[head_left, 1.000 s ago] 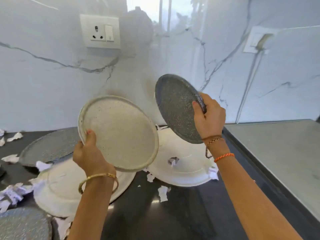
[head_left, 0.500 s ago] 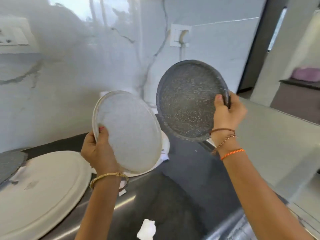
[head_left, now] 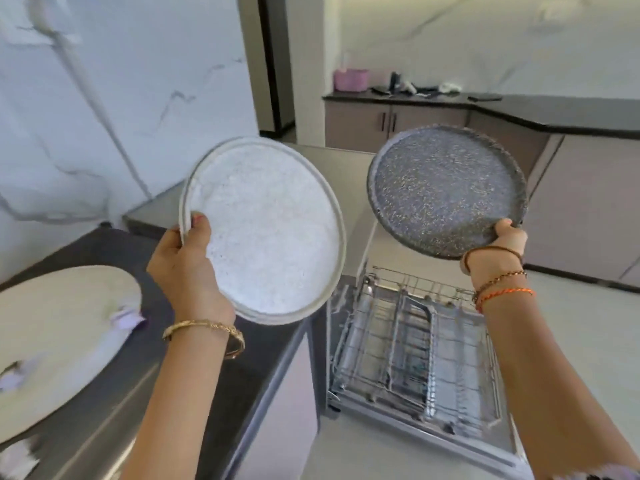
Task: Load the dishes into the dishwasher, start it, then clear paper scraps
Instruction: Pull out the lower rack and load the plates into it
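Overhead, the left hand (head_left: 188, 261) is gripping a white plate (head_left: 270, 233) by its rim while the right hand (head_left: 502, 247) is gripping a grey speckled plate (head_left: 446, 188). Both plates are hanging tilted above the pulled-out dishwasher rack (head_left: 415, 351); another large white plate (head_left: 59, 337) is lying on the counter (head_left: 242, 368) with paper scraps (head_left: 126, 320).

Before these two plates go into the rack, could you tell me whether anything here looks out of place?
Yes: crumpled paper scraps lie on the large white plate left on the dark counter, where paper does not belong. The dishwasher rack below looks orderly.
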Demonstrator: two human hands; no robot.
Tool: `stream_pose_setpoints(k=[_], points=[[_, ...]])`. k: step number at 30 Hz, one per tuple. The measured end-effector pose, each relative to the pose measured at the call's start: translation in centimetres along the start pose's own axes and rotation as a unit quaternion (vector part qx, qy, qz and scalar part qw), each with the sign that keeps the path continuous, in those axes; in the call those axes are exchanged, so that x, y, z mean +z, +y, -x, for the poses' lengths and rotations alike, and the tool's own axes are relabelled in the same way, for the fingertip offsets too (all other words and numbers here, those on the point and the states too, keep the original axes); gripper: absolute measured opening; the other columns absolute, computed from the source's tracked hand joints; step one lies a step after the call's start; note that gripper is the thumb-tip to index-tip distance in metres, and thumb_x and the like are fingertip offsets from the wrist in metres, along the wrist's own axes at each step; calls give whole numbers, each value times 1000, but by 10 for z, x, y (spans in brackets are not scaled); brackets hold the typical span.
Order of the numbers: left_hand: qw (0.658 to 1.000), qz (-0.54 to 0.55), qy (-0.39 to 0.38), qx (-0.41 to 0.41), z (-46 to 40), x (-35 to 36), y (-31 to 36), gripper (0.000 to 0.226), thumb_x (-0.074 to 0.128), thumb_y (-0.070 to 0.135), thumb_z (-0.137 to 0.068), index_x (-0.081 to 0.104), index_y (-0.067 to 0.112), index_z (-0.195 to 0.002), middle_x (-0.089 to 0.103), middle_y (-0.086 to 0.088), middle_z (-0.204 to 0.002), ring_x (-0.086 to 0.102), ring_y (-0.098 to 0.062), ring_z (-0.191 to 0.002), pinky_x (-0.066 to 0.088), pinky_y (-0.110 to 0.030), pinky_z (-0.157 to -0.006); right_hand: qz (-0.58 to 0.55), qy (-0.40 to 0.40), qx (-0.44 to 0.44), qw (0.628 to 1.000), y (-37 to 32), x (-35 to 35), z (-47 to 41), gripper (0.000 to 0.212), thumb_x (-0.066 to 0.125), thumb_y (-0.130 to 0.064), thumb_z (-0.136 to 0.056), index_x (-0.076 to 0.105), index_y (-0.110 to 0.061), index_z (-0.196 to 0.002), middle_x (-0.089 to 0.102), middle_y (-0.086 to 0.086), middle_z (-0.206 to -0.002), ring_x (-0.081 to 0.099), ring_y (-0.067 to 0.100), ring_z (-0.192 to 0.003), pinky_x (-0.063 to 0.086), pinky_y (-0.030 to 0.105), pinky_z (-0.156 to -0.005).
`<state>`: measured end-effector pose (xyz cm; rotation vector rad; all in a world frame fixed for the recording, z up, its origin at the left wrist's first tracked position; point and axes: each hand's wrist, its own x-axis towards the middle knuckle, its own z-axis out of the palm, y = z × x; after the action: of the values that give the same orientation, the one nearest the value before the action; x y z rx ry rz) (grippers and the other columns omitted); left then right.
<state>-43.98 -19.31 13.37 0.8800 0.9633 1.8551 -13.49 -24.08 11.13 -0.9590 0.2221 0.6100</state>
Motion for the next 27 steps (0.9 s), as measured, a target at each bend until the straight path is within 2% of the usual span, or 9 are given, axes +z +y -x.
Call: stream_pose_setpoints(k=[4, 7, 9, 12, 14, 16, 20, 23, 27], points=[[999, -10, -39, 9, 40, 42, -15, 28, 61, 11, -86, 51, 16, -61, 40, 9, -57, 41, -2, -60, 39, -10, -67, 22, 73, 9, 997, -35, -35, -47, 24, 53, -29, -88, 41, -22, -68, 48, -12, -72, 50, 8, -65, 34, 21, -52], [997, -21, -68, 13, 68, 75, -35, 29, 60, 10, -87, 48, 13, -61, 37, 6, -59, 37, -2, -57, 37, -13, -61, 117, 107, -17, 987, -69, -57, -68, 21, 60, -34, -84, 47, -19, -90, 53, -6, -88, 53, 13, -80, 49, 26, -64], [995, -31, -92, 33, 92, 99, -52, 31, 59, 8, -88, 48, 14, -60, 39, 12, -53, 36, 2, -51, 34, -9, -56, 149, 108, -79, 980, -92, -70, -81, 16, 60, -26, -87, 50, -14, -81, 50, -7, -75, 50, 11, -79, 48, 22, -74], [982, -72, -155, 84, 121, 125, -80, 38, 58, 8, -87, 43, 22, -55, 37, 18, -40, 31, 2, -45, 27, -11, -48, 168, 73, -210, 960, -109, -90, -98, 33, 61, -10, -85, 46, -16, -56, 41, -7, -55, 40, 5, -54, 33, 11, -45], [963, -128, -191, 140, 134, 138, -97, 42, 56, 14, -86, 36, 26, -52, 35, 16, -41, 26, 0, -45, 20, -17, -48, 230, 42, -268, 935, -110, -102, -113, 34, 62, -12, -84, 46, -18, -55, 39, -12, -44, 33, -2, -39, 26, 11, -40], [938, -182, -224, 190, 140, 150, -110, 32, 55, 21, -87, 48, 18, -55, 37, 14, -43, 30, 0, -45, 20, -17, -48, 305, 24, -306, 902, -107, -113, -130, 26, 63, -17, -84, 51, -17, -61, 40, -15, -44, 36, -1, -38, 29, 12, -42], [857, -302, -300, 289, 138, 180, -148, 39, 49, 32, -85, 70, 1, -95, 60, -5, -51, 42, -10, -43, 32, -20, -42, 435, 3, -341, 833, -86, -117, -170, 10, 63, -22, -85, 65, -13, -84, 53, -2, -66, 46, 11, -61, 33, 18, -50], [781, -351, -385, 344, 131, 201, -185, 34, 49, 27, -83, 71, 2, -91, 59, -2, -45, 37, -4, -34, 26, -12, -31, 465, 13, -314, 827, -59, -112, -201, 19, 62, -20, -85, 68, -5, -95, 57, 1, -80, 51, 14, -75, 33, 21, -64], [706, -407, -456, 358, 108, 218, -241, 24, 59, 29, -76, 74, 10, -81, 57, 6, -41, 40, -3, -31, 19, -5, -35, 494, 31, -253, 832, -31, -108, -235, 21, 62, -19, -86, 66, -5, -101, 57, 2, -84, 51, 15, -79, 33, 22, -67]])
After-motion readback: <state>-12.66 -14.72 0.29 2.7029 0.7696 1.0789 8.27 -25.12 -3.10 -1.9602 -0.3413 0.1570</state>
